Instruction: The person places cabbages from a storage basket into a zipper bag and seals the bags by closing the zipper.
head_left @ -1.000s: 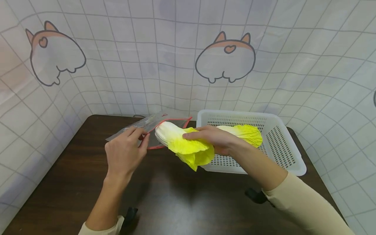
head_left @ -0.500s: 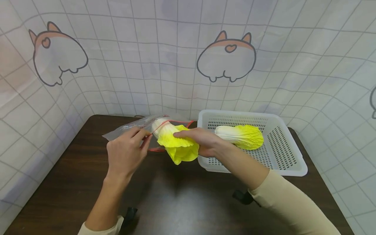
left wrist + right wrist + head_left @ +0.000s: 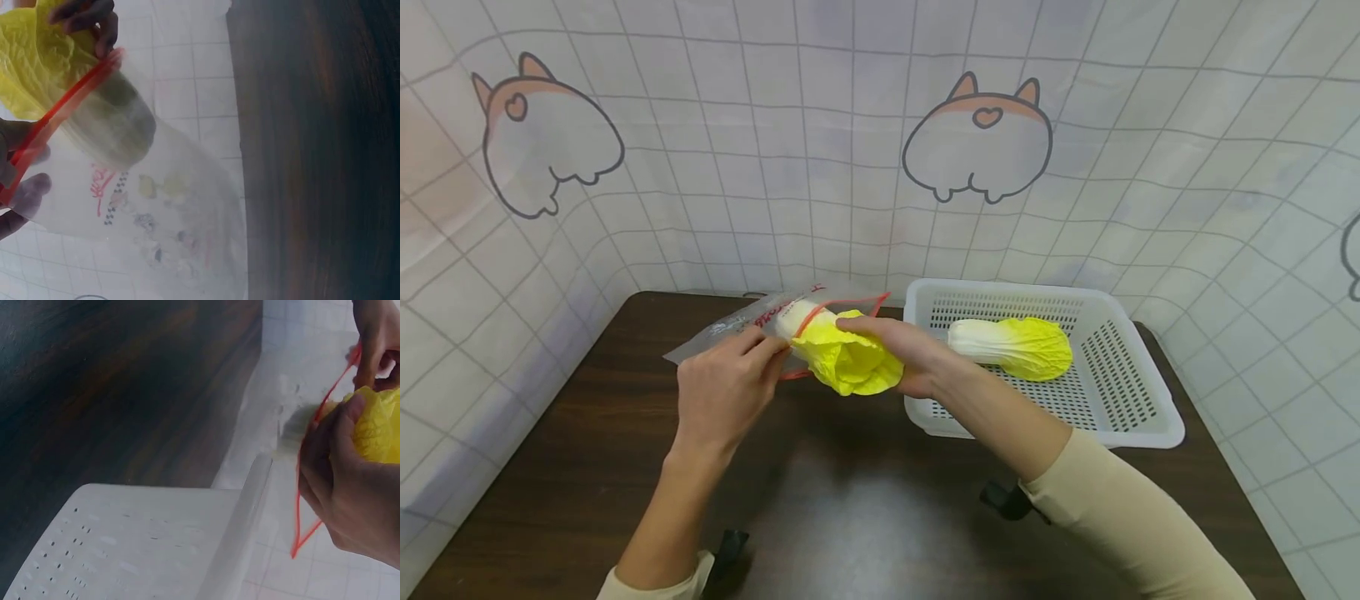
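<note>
At the far left, backdrop: a white cloth (image 3: 737, 167) with a grey grid hangs behind the table, bearing a dog drawing (image 3: 550, 137) seen from the rear; a second dog drawing (image 3: 977, 150) is above the basket.
Table: dark brown wood (image 3: 550, 500), running beneath everything.
Clear bag: the plastic bag (image 3: 763, 315) slants left from its mouth, with red print on the film and a red edge (image 3: 62, 106) round the opening.
Left hand: narrow; its thumb and fingers (image 3: 726, 387) pinch the red edge at the near side of the mouth. A cream sleeve (image 3: 655, 587) ends above the wrist.
Held cabbage: its white base is inside the bag, showing through the film, while the yellow leafy end (image 3: 853, 358) sticks out past the red edge, tilted toward the near right.
Right hand: holding the cabbage (image 3: 910, 350), thumb on top of the yellow leaves, fingers curled about the far side.
Basket: white, perforated plastic (image 3: 1000, 290), just beside the right hand and partly behind that forearm.
Second cabbage: lies on its side in the basket (image 3: 1011, 346), white base left, yellow leaves right.
</note>
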Motion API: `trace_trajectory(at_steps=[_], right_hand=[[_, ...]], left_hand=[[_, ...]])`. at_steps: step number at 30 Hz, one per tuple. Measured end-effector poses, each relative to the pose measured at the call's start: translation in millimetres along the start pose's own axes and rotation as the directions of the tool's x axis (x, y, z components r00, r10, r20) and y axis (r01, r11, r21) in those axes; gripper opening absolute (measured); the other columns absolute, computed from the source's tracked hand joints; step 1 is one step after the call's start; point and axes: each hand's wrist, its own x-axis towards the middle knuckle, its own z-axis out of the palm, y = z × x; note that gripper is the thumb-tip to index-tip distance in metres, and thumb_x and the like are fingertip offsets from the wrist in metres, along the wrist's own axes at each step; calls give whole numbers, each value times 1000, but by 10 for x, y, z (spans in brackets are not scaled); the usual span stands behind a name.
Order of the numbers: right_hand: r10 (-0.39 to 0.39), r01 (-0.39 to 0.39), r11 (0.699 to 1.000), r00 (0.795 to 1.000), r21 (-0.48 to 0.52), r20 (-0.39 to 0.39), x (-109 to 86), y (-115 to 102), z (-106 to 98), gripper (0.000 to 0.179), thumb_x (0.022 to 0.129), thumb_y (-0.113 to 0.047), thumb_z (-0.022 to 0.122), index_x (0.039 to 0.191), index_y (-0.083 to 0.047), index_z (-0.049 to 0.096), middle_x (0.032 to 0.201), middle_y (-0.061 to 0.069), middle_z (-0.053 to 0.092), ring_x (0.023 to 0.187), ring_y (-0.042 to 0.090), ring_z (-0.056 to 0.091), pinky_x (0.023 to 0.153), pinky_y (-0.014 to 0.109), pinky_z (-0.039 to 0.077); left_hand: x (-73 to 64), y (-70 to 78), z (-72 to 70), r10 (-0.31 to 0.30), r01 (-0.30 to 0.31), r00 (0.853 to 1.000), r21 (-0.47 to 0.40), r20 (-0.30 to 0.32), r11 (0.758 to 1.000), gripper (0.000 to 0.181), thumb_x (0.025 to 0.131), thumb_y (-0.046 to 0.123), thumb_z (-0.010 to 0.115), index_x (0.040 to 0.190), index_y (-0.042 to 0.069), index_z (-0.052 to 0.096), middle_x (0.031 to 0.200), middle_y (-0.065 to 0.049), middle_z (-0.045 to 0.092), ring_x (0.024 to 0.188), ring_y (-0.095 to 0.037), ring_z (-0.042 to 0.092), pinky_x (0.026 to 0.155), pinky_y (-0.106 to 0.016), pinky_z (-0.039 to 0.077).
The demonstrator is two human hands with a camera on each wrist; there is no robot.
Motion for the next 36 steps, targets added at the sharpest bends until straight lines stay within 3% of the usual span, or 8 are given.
trace_trajectory(at_steps=[9, 13, 19, 26, 30, 36], right_hand=[[-22, 23, 999, 1000, 25, -22, -3, -44, 8, 47, 102, -35, 62, 139, -10, 50, 117, 6, 63, 99, 20, 68, 81, 31, 62], [-41, 43, 999, 998, 24, -53, 22, -35, 26, 47, 101, -32, 66, 140, -8, 52, 118, 6, 65, 99, 20, 68, 83, 31, 61], [-90, 86, 996, 987, -30, -135, 83, 29, 61, 42, 100, -27, 69, 133, -3, 59, 113, 6, 68, 95, 19, 69, 84, 29, 59], [-174, 164, 984, 964, -66, -201, 138, 82, 110, 45, 99, -24, 71, 136, -1, 58, 116, 9, 67, 91, 19, 68, 78, 27, 59], [-174, 170, 985, 958, -38, -227, 174, 86, 136, 52, 99, -24, 71, 145, -7, 52, 123, 13, 65, 96, 22, 67, 80, 33, 61], [-148, 163, 986, 947, 31, -284, 285, 101, 200, 56, 99, -21, 69, 149, -8, 46, 131, 14, 59, 106, 26, 62, 100, 53, 57]], left_hand=[[2, -10, -12, 32, -32, 999, 3, 1, 999, 14, 84, 18, 88, 93, 10, 81, 83, -6, 76, 60, -27, 68, 47, -37, 50], [9, -15, -21, 35, -35, 999, -14, -27, 999, 12, 86, 19, 86, 92, 10, 80, 82, -5, 75, 57, -26, 66, 45, -36, 48], [20, -4, -42, 43, -44, 997, -21, -57, 999, 12, 88, 20, 84, 88, 9, 79, 77, -2, 70, 51, -22, 61, 42, -34, 43], [45, 77, -24, 96, -98, 994, -36, -55, 995, 10, 89, 18, 83, 88, 9, 79, 77, -3, 71, 59, -23, 66, 47, -36, 50], [60, 121, -22, 113, -115, 992, -48, -58, 992, 9, 90, 19, 82, 89, 10, 79, 78, -2, 71, 60, -23, 67, 47, -35, 50], [62, 126, -60, 123, -126, 991, -58, -58, 990, 10, 89, 19, 82, 89, 10, 78, 79, -3, 72, 58, -23, 65, 45, -35, 47]])
